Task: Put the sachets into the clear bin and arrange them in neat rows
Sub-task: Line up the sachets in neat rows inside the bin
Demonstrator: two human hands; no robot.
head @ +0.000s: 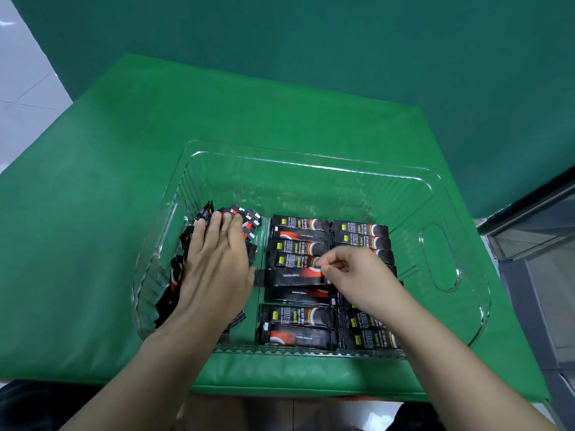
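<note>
Two neat rows of black sachets (298, 276) are laid in the clear plastic bin (441, 256), one pinched by the right hand (357, 275), while a loose heap (183, 259) under the flat, open left hand (217, 262) is left unsorted.

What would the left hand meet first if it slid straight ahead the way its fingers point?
Probably the loose sachets just past the left hand fingertips, then the clear bin far wall; depth is uncertain.

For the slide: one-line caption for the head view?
Left hand presses loose sachets; right hand pinches one sachet in clear bin.
</note>
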